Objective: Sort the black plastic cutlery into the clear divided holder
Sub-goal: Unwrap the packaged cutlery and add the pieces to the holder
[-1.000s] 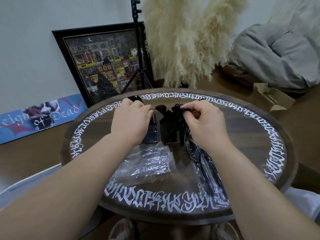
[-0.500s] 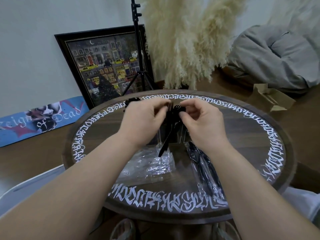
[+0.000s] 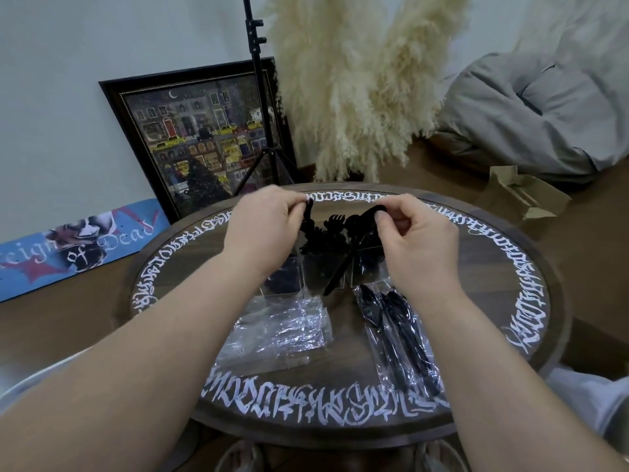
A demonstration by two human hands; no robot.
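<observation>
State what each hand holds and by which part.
Left hand pinches a black utensil near its top end. Right hand pinches another black utensil by its upper end, handle hanging down.

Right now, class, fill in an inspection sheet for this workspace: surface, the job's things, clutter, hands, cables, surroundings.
Surface: round wooden table with white lettering around its rim.
Job's things: clear divided holder mid-table, forks standing in it; more black cutlery in a plastic bag at near right.
Clutter: emptied clear wrapper at near left.
Hands: left hand pinches one black piece; right hand pinches a black utensil slanting down over the holder.
Cables: nothing seen.
Surroundings: framed picture, tripod, pampas grass, skateboard deck, cardboard box, grey beanbag.
</observation>
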